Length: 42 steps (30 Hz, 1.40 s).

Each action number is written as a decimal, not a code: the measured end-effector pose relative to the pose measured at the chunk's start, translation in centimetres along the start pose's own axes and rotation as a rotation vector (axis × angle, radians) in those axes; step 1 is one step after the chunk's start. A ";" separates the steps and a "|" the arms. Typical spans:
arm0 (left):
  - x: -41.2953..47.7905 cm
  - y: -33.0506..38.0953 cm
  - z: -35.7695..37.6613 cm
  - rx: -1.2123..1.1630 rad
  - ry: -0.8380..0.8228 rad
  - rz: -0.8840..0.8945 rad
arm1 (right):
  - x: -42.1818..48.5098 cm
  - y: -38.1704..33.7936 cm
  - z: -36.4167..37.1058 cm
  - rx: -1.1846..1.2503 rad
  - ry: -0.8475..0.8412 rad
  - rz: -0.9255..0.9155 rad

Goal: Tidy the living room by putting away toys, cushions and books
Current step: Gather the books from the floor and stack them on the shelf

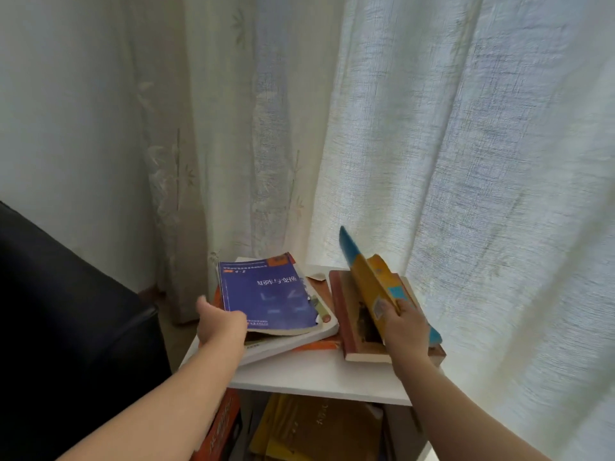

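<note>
A blue-purple book [266,291] tops a slanted stack of books on the white shelf top [319,374]. My left hand [218,322] grips the near left corner of that stack, thumb on the blue cover. My right hand [404,331] pinches a yellow and blue book [372,281] by its near end and holds it tilted up on edge. Under it lies a brown book [349,314] flat on the shelf top.
Pale curtains [432,144] hang right behind the shelf. A dark sofa arm [66,311] stands close on the left. The compartment below holds more books, an orange one [221,424] and yellowish ones [316,427].
</note>
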State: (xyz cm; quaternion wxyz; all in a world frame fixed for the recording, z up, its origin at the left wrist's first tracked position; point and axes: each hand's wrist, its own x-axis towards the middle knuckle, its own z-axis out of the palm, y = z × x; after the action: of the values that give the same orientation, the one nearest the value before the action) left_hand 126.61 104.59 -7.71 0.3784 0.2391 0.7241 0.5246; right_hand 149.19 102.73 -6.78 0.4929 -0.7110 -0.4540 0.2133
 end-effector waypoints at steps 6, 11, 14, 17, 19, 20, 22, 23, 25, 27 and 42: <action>0.8 4.1 -2.3 -0.292 -0.245 -0.179 | -2.8 -0.2 1.0 -0.337 -0.311 -0.181; -1.9 8.2 -2.5 -0.489 -0.361 -0.078 | -2.9 -0.5 0.9 -0.148 -0.305 -0.051; -4.1 8.8 -0.7 -0.534 -0.438 -0.067 | -1.9 0.4 -0.1 -0.064 -0.154 0.024; -5.6 7.0 3.0 -0.428 -0.445 -0.045 | -0.8 1.5 -1.8 -0.051 -0.023 0.070; -5.9 4.1 5.8 -0.293 -0.428 -0.079 | -0.3 2.6 -2.8 -0.021 0.027 0.100; -6.0 2.4 6.9 -0.197 -0.416 -0.115 | -0.4 3.1 -3.3 -0.023 0.043 0.118; -5.9 -0.3 8.2 -0.005 -0.395 -0.175 | -0.5 3.8 -3.7 -0.086 0.017 0.127; -5.9 -1.1 8.5 0.060 -0.392 -0.184 | -0.6 4.2 -3.9 -0.137 -0.015 0.112; -5.4 -1.7 8.8 0.090 -0.389 -0.186 | -0.7 4.6 -4.0 -0.228 -0.084 0.070; -5.3 -1.3 9.0 0.046 -0.421 -0.196 | -0.6 4.7 -3.9 -0.304 -0.128 0.049; -4.5 -2.1 9.2 0.085 -0.509 0.040 | -1.9 4.2 -3.3 -0.224 -0.099 0.087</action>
State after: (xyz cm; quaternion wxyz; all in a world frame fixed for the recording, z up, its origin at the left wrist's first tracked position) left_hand 136.80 105.82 -9.87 0.5275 0.3935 0.6220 0.4243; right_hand 152.57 98.98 -9.36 0.3776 -0.7694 -0.4672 0.2171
